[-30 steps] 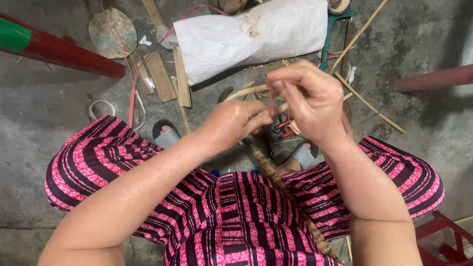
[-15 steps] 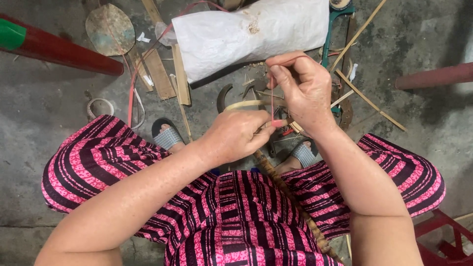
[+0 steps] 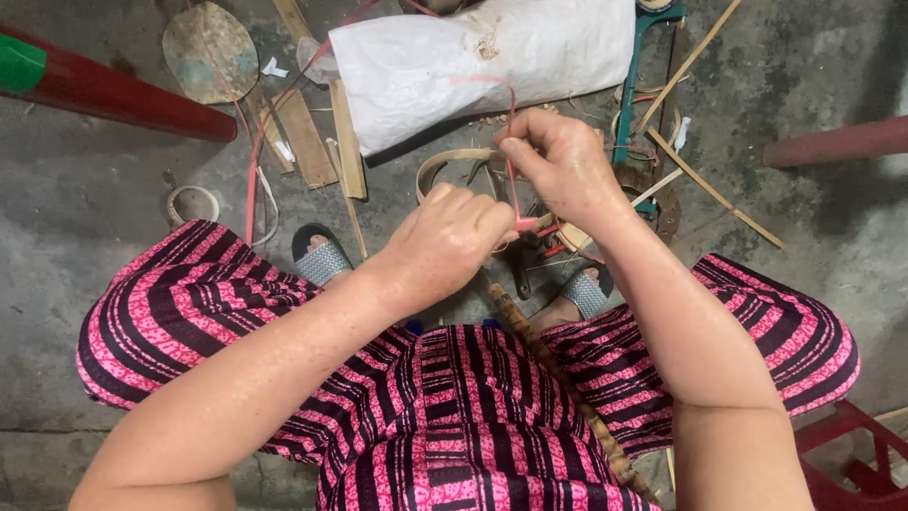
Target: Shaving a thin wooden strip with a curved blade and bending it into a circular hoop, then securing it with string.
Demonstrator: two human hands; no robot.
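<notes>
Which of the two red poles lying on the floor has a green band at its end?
The red pole at the upper left: its end at the picture's left edge is green. The other pole, at the right edge, is plain red where visible.

1. Thin red plastic strip [image 3: 512,180]: plain red, pinched by right hand [image 3: 558,166] and left hand [image 3: 452,241].
2. Curved pale tan bamboo band [image 3: 454,159]: plain tan, no markings seen.
3. Striped skirt [image 3: 454,407]: pink and black bands, finer black cross-lines within the pink.
4. White woven sack [image 3: 473,61]: white, small brown smudge noted near top.
5. Long round pole [image 3: 113,95]: red, with a green band at the far left end.
6. Slip-on sandals [image 3: 317,257]: grey textured strap, black sole.
7. Round flat disc [image 3: 210,49]: mottled grey-brown.
8. Concrete floor [image 3: 85,199]: grey, stained darker in patches.
9. Metal frame [image 3: 632,85]: teal-green.
</notes>
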